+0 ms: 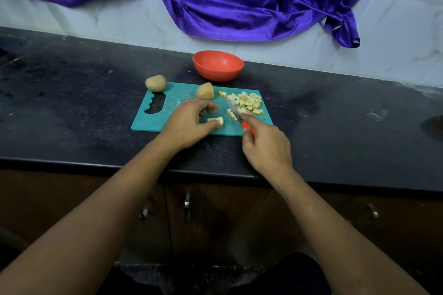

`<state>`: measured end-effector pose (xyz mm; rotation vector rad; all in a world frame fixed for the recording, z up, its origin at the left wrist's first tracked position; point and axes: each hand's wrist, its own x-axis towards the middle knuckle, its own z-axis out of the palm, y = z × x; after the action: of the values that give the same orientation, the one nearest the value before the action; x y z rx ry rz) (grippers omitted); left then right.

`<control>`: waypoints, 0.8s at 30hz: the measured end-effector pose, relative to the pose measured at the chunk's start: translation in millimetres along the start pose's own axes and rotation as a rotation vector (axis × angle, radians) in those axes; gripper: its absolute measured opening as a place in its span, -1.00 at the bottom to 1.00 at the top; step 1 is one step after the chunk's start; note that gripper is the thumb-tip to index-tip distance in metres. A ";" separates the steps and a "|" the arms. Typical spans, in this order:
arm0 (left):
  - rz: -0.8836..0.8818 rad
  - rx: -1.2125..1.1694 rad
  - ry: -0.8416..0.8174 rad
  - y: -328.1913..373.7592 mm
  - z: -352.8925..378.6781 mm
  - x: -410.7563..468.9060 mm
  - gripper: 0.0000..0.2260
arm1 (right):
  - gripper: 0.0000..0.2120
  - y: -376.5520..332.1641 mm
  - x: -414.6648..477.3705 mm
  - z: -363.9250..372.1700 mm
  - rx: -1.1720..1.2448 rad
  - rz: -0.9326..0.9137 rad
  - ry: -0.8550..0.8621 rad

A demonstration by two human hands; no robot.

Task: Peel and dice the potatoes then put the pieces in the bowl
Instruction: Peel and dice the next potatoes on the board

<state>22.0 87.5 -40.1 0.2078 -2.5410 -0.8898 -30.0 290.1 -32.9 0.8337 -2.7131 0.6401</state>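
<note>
Dark counter (pixel 72 103); purple cloth (pixel 227 2) hangs behind red bowl (pixel 217 74).

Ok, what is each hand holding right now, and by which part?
The right hand grips a small red-handled knife by its handle. The left hand pinches a pale cut potato piece, thumb on its near edge.
</note>
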 end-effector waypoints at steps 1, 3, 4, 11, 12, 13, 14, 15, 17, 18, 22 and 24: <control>-0.010 0.029 0.012 -1.3 0.9 0.7 -0.65 | -0.59 -0.2 -0.2 -0.2 0.006 0.005 -0.002; -0.014 0.090 0.011 -3.1 2.9 2.3 -0.66 | -0.60 0.1 -1.0 -1.5 0.038 0.017 -0.006; -0.014 0.110 0.009 -3.3 3.8 2.6 -0.68 | -0.61 0.4 -1.3 -2.2 0.060 0.025 -0.011; 0.021 0.165 -0.017 -5.1 4.4 4.4 -0.66 | -0.61 -3.3 -4.0 -5.8 0.094 0.061 -0.038; 0.023 0.144 -0.009 -6.7 4.3 4.4 -0.68 | -0.61 -4.7 -5.1 -7.4 0.099 0.060 -0.047; 0.022 0.123 0.008 -8.1 4.5 4.3 -0.70 | -0.60 -7.0 -6.6 -9.4 0.097 0.055 -0.055; 0.012 0.105 0.024 -8.7 4.8 3.9 -0.73 | -0.60 -9.6 -8.9 -12.0 0.085 0.043 -0.067; -0.002 0.092 0.039 -8.5 4.8 3.5 -0.74 | -0.59 -13.0 -11.0 -14.7 0.060 0.028 -0.083; -0.032 0.068 0.053 -7.6 4.6 3.6 -0.75 | -0.57 -21.0 -13.8 -19.7 0.003 0.000 -0.109; -0.041 0.057 0.053 -6.9 3.8 3.4 -0.75 | -0.57 -25.0 -13.9 -21.8 -0.022 -0.010 -0.119; -0.027 0.027 0.027 -6.9 0.2 1.9 -0.78 | -0.57 -40.0 -9.1 -24.3 -0.104 -0.039 -0.149; -0.027 0.006 0.017 -6.3 -1.4 0.4 -0.80 | -0.56 -46.1 -5.9 -25.7 -0.134 -0.046 -0.155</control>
<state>22.2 81.7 -42.9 0.2506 -2.5310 -0.8872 3.8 270.7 3.2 0.9443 -2.8269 0.3942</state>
